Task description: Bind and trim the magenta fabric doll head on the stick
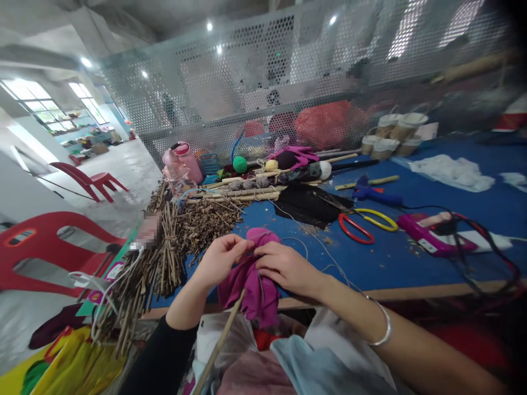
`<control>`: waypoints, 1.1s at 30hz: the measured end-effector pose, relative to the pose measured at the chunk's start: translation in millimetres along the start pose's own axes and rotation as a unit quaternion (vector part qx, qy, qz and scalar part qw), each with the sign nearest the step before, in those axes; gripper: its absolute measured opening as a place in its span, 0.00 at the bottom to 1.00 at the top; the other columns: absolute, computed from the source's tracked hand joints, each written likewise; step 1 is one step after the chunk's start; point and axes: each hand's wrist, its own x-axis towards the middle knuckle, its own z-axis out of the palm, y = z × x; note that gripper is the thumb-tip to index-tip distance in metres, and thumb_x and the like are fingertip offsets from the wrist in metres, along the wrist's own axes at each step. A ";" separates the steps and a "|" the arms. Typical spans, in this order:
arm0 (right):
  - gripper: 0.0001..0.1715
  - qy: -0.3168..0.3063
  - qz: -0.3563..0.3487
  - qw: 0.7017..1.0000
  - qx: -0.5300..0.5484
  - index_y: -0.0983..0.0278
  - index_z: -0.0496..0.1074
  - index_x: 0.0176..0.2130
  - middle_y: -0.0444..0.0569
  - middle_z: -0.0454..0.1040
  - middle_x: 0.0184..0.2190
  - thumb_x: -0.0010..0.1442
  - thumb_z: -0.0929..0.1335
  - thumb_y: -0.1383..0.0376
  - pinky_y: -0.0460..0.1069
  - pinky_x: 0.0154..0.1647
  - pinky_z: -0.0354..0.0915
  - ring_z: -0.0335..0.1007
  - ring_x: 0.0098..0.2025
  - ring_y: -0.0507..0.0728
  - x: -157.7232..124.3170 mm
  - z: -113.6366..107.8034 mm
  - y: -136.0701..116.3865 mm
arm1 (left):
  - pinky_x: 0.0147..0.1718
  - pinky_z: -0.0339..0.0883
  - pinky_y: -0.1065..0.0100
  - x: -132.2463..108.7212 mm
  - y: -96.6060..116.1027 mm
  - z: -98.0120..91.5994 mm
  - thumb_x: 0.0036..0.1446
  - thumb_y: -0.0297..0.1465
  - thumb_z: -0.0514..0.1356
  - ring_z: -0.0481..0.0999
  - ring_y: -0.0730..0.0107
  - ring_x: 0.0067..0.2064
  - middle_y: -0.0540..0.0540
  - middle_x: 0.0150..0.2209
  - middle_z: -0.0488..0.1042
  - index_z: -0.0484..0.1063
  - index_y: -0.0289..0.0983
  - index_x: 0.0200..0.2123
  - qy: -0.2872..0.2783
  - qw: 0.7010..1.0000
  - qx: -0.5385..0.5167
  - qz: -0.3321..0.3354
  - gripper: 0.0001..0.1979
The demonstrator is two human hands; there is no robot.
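Magenta cloth (260,299) is gathered around the upper end of a thin wooden stick (224,334), with a rounded bulge at its top. My left hand (220,259) pinches at the neck of the bundle, thumb and fingertips together. From the right, my right hand (284,266) curls its fingers round the same cloth. A thin grey cord (325,253) trails from near my right hand across the table. The far end of the stick rests toward my lap. What lies under the cloth is hidden.
Bundled dry twigs (171,241) cover the table's left side. Red-and-yellow-handled scissors (357,225) lie by black cloth (304,204). A blue glue gun (376,195) and a magenta device (436,236) with looped cables are at right. Behind are yarn-headed sticks (263,178) and perforated metal (247,82).
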 end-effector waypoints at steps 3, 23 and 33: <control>0.10 0.055 0.139 0.979 0.138 0.65 0.75 0.34 0.47 0.77 0.30 0.62 0.64 0.66 0.46 0.36 0.66 0.72 0.31 0.52 8.4 -2.5 -5.1 | 0.35 0.66 0.70 -2.8 2.0 -2.4 0.43 0.41 0.69 0.72 0.74 0.32 0.44 0.35 0.77 0.71 0.33 0.25 -0.027 0.994 -0.104 -0.031 0.17; 0.16 0.013 0.272 0.904 0.329 0.69 0.75 0.31 0.47 0.73 0.23 0.56 0.66 0.58 0.46 0.27 0.60 0.63 0.24 0.50 22.2 -17.8 0.1 | 0.39 0.69 0.67 22.8 32.6 2.8 0.56 0.31 0.57 0.77 0.65 0.38 0.43 0.36 0.79 0.72 0.34 0.51 0.148 0.952 0.180 0.201 0.19; 0.12 0.021 0.313 0.864 0.393 0.68 0.76 0.28 0.45 0.75 0.24 0.43 0.74 0.62 0.47 0.34 0.62 0.66 0.27 0.50 22.7 -17.4 2.6 | 0.32 0.70 0.67 10.3 2.1 -17.4 0.39 0.36 0.70 0.77 0.67 0.29 0.43 0.28 0.80 0.77 0.31 0.35 0.167 0.981 0.048 0.086 0.19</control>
